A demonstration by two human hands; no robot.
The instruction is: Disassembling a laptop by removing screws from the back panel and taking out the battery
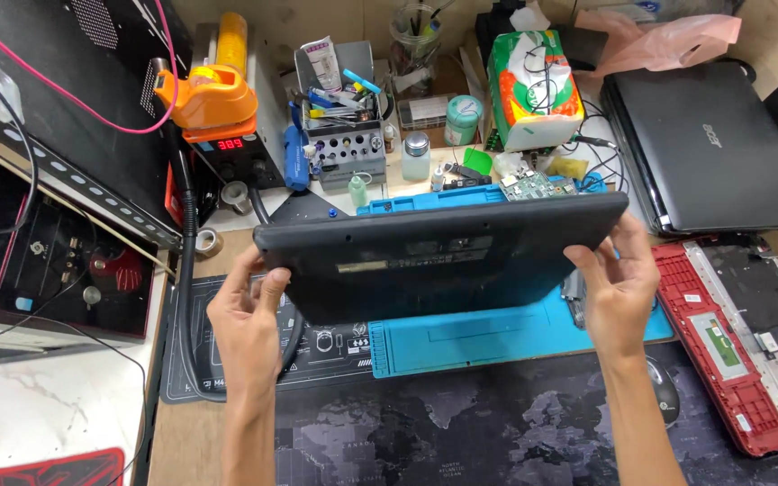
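Both hands held a closed dark laptop (438, 252) in the air above a blue work mat (497, 333), its underside turned toward the camera. The left hand (247, 319) was closed on the left short edge, thumb laid across the base; the right hand (619, 283) clasped the right short edge, fingers curled behind it and out of sight. The laptop's long axis ran from one hand to the other, rising slightly toward the right hand, and its far edge was tilted upward – away from the wrists. Judged from its flat, rigid shell, it would handle as a stiff and moderately heavy slab, smooth enough to slip, and fragile at hinge and screen; a hold at both short ends, as shown, seemed the safest. Beyond the right hand lay a second closed laptop (718, 148) and, nearer the right forearm, a red laptop casing (740, 333) lying open. Beyond the left hand stood an orange tool (209, 94) and a grey tool rack (344, 135). Just beside the right wrist lay a mouse (665, 391).
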